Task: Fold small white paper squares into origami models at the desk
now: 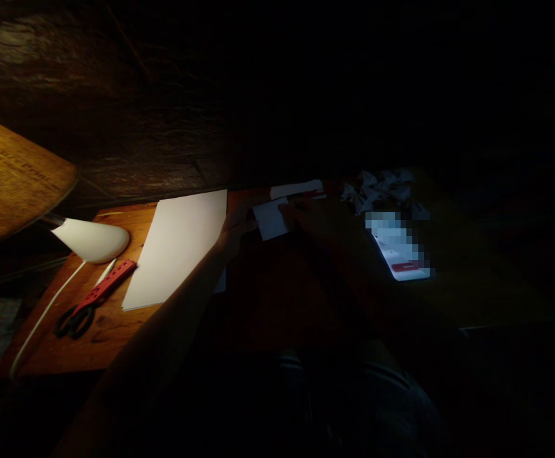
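The scene is very dark. My left hand (234, 230) reaches from the lower left and touches the left edge of a small white paper piece (270, 219) on the wooden table (110, 324). My right hand (306, 216) rests on the paper's right side, its fingers lost in shadow. A large white paper sheet (177, 248) lies just left of my left hand. Another small white scrap (296, 188) lies behind the hands.
A white lamp head (91, 240) with a white cord lights the table's left end. Red-sheathed scissors (93, 299) lie beside it. A lit phone screen (398, 248) glows at right, with crumpled paper (377, 187) behind it. A wooden board (10, 178) juts in from the left.
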Demonstrator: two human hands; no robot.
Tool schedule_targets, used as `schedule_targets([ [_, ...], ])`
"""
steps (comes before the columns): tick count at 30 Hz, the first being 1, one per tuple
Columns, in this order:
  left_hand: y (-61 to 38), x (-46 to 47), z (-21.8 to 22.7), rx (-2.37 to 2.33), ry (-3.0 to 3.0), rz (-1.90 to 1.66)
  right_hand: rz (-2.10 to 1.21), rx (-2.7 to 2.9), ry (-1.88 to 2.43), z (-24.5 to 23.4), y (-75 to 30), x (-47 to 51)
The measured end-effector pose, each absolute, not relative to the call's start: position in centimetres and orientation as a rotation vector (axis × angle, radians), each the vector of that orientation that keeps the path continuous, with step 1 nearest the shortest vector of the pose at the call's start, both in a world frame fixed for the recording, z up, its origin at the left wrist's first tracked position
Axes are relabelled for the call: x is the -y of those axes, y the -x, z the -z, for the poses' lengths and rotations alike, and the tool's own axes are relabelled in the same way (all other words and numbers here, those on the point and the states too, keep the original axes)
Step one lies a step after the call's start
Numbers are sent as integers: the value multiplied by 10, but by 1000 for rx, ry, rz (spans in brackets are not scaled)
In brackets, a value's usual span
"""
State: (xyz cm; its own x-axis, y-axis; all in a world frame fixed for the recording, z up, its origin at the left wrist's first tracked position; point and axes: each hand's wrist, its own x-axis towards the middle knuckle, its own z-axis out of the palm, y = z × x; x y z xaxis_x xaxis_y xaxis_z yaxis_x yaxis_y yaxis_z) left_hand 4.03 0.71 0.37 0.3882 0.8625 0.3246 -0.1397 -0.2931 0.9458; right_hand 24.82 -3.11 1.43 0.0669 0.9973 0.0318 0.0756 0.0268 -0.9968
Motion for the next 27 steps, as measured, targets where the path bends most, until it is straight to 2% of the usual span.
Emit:
schedule_targets([
  [4,-38,-9,-2,-549,-1581,-1063,-1094,1174,1251,-13,-248,28],
  [11,-38,-7,-4,-665,-1646,-1026,-1064,1233,1349,-40,-250,46],
  [27,-38,-17,11,-880,-1592,-1222,-1001,1498,1358,-66,-251,67],
])
